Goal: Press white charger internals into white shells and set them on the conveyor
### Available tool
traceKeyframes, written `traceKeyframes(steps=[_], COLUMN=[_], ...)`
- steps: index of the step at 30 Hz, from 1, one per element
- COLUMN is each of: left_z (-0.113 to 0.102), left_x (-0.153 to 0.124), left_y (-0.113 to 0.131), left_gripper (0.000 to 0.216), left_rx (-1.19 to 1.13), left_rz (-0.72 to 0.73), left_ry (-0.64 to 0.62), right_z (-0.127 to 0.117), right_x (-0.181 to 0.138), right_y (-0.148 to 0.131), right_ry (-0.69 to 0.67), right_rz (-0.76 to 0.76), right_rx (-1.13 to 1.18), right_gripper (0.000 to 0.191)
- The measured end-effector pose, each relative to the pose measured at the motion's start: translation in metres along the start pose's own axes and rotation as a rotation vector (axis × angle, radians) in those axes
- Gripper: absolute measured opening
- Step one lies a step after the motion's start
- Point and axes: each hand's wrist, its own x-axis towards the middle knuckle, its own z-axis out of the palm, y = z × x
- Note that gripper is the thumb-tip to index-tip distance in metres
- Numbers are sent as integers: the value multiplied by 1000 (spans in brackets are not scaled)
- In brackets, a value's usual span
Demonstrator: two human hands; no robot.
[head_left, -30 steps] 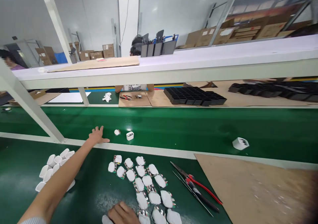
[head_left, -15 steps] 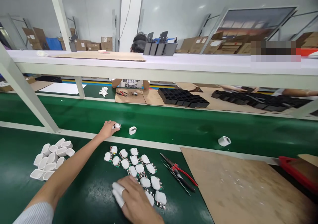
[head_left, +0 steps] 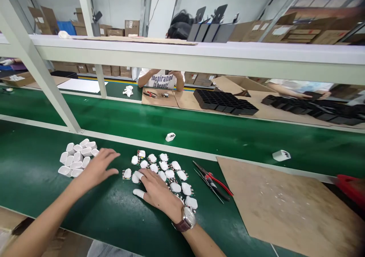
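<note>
Left grip, fingers apart: a white-topped circuit board lies on the tabletop at three o'clock, just beyond. Right grip, thumb and forefinger apart: another board at ten o'clock.

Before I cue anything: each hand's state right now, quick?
Left hand: open, nothing visibly held.
Right hand: open, over the white-topped boards; whether it touches them can't be told.

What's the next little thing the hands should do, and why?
Maybe the right hand could pinch the white-topped board beside its index fingertip. That board is right by the fingertip, and the thumb and index finger are spread apart, so they seem ready to close. The left hand, near the white cups, looks open and empty.
</note>
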Motion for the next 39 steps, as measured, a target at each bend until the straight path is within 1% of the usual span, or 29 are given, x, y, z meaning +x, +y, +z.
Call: traceKeyframes(steps=[2, 4, 6, 7, 8, 9, 11, 12, 13, 14, 16, 18, 19, 20, 21, 22, 25, 26, 29, 32, 36, 39], left_z=[-16, -22, -19, -16, -13, -10, -7, -7, -6, -6, -2, 7, 13, 19, 26, 33, 52, 56, 65, 68, 69, 72], left_x=[-3, -8, -13, -15, -15, -15, -12, -10, -9, -9, -12, -21, -27, -32, -38, -44, -55, -57, -60, -61, -62, -63], left_y=[-26, -48, -63, -66, -66, -64, -50, -40, -28, -15, 10, 29, 35, 40, 43, 44, 44, 43, 43, 44, 43, 40], left_gripper=[31, 27, 27, 27, 27, 29, 31, 30, 27, 24, 20, 17, 15, 12, 13, 20, 45, 51, 61, 62, 65, 66], left_rx=[179, 344, 429, 439, 433, 415, 343, 281, 199, 103, -85, -211, -249, -280, -309, -339, -427, -451, -499, -513, -535, -552], left_rz=[-49, -100, -130, -135, -131, -119, -82, -55, -22, 16, 97, 141, 141, 127, 103, 76, 2, -22, -80, -108, -106, -97], left_ry=[89, 111, 110, 116, 128, 144, 191, 207, 207, 180, 50, -107, -163, -197, -209, -209, -169, -148, -106, -93, -98, -102], right_z=[6, 9, 9, 8, 7, 7, 8, 10, 12, 14, 17, 18, 20, 23, 27, 32, 52, 58, 65, 59, 43, 33], right_x=[3, 1, -5, -10, -14, -18, -22, -22, -20, -18, -17, -21, -25, -30, -35, -40, -48, -48, -46, -46, -45, -41], right_y=[-2, -1, 0, 0, -2, -5, -14, -19, -23, -27, -31, -31, -30, -29, -29, -30, -37, -40, -42, -36, -26, -22], right_ry=[0, -5, -2, 6, 20, 34, 55, 56, 51, 38, 4, 0, 15, 35, 52, 60, 64, 65, 65, 70, 78, 108], right_rz=[14, 22, -7, -24, -29, -12, 88, 151, 203, 234, 221, 154, 128, 116, 118, 133, 221, 244, 252, 211, 148, 98], right_rx=[-13, -20, -9, -9, -18, -37, -103, -142, -181, -212, -229, -175, -136, -98, -67, -48, -69, -87, -89, -54, -65, -9], right_gripper=[21, 16, 27, 32, 34, 31, 15, 14, 16, 15, 8, 30, 42, 49, 52, 50, 32, 30, 36, 45, 44, 45])
